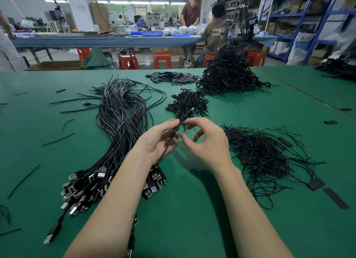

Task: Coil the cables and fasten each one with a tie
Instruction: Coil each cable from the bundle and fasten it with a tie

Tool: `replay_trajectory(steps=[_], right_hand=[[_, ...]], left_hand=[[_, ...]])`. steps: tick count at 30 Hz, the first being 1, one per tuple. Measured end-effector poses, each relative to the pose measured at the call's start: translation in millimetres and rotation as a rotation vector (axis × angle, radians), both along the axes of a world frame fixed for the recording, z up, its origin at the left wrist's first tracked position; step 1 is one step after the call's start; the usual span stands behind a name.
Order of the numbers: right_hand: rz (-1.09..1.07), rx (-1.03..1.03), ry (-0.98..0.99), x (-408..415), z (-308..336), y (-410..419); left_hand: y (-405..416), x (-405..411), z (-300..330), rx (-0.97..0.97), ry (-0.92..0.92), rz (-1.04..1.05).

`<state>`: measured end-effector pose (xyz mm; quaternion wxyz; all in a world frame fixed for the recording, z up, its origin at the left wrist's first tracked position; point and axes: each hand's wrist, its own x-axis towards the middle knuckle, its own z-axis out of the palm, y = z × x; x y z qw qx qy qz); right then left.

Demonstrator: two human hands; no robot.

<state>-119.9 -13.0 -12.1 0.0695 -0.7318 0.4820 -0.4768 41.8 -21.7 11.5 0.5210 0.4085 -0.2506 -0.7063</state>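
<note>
My left hand point(159, 140) grips a folded black cable point(174, 131) above the green table point(192, 209), fingers curled round its strands. My right hand point(206, 142) is just right of it, fingertips pinching at the top of the coil where a thin tie seems to wrap it; the tie itself is too small to make out. A long bundle of loose black USB cables point(119, 126) lies to the left, plugs toward me. A heap of thin black twist ties point(264, 157) lies to the right.
A small pile of coiled cables point(187, 103) sits just beyond my hands, with a tall pile point(229, 74) behind it and flat black pieces point(173, 78) at the back. Stray ties dot the left of the table. People work at a far bench.
</note>
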Motion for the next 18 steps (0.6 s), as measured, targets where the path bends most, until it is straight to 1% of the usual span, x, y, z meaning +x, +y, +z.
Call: replay_trajectory(steps=[6,12,14,15,16,17,18], right_hand=[[-0.140,-0.173,-0.059,8,0,2],[-0.181,-0.224,-0.064,16,-2,5],[-0.175,-0.195,-0.079,19,-3,5],[-0.147,-0.114,-0.166,21,-3,4],[-0.097,0.048,-0.359,23,-2,1],[0.001,0.290,-0.643,24,1,-2],[0.159,0.585,-0.977,26,6,-1]], left_hand=[[2,0,1,-0.014,0.011,-0.041],[1,1,0,-0.024,0.006,-0.042],[2,0,0,-0.028,-0.027,-0.034],[1,-1,0,-0.030,-0.044,-0.030],[1,-1,0,-0.033,-0.058,-0.028],[2,-2,0,-0.039,-0.071,-0.029],[2,-2,0,-0.049,-0.086,-0.032]])
